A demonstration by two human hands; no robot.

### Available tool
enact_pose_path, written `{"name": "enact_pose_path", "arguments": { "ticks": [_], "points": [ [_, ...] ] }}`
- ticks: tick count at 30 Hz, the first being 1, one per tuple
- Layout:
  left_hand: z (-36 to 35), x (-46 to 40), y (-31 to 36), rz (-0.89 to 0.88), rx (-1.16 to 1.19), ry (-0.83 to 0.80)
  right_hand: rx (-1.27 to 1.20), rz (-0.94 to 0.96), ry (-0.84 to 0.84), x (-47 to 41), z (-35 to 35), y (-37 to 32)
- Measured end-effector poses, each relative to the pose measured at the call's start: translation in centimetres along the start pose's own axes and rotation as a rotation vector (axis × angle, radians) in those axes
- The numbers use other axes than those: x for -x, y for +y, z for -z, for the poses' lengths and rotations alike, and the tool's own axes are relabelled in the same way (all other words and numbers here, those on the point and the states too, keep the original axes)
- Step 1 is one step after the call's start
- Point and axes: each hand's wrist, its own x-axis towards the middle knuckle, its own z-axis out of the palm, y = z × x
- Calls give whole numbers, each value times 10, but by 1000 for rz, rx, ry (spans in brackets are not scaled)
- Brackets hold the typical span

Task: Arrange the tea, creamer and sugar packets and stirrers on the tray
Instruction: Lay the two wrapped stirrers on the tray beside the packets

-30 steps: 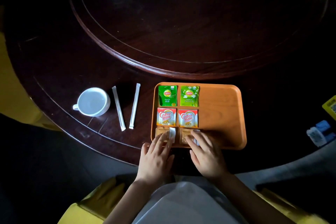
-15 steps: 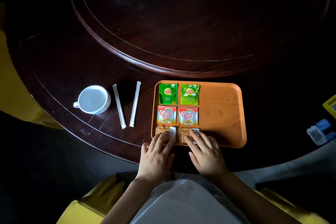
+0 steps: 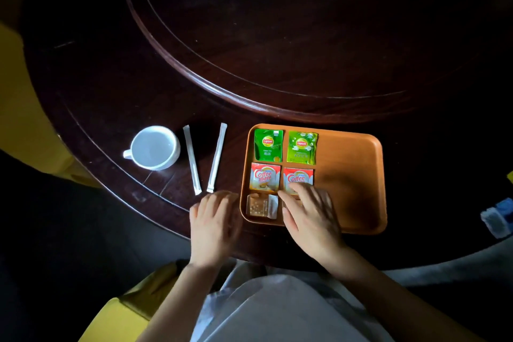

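I see the dark round wooden bench filling most of the view, its raised inner disc well beyond both hands. The orange rectangular wooden tray lies under my right hand, whose grip is spread flat with fingers apart, holding nothing. It covers the right-hand sugar packet and the lower edge of the right red-and-white Coffee-mate creamer packet. Just left of that grip sit the left red-and-white Coffee-mate creamer packet and, nearer me, the clear brown sugar packet. Beyond the right hand's fingertips lie the dark green Lipton tea packet and the light green Lipton tea packet, side by side.

My left hand rests off the tray, its grip loosely apart and empty, blurred. Just beyond its fingertips the two white paper-wrapped stirrers lie on the bench, and the white ceramic cup stands farther left.
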Motion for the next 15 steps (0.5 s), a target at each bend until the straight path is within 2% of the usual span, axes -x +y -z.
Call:
{"name": "enact_pose_path", "arguments": {
  "ticks": [8, 12, 15],
  "points": [
    [15, -52, -45, 414, -88, 71, 2, 231, -169, -97, -27, -62],
    [10, -65, -50, 636, 9, 74, 81, 227, -265, -129, -44, -91],
    [3, -67, -51, 709, -2, 46, 134, 217, -342, -141, -53, -106]
  ]
}}
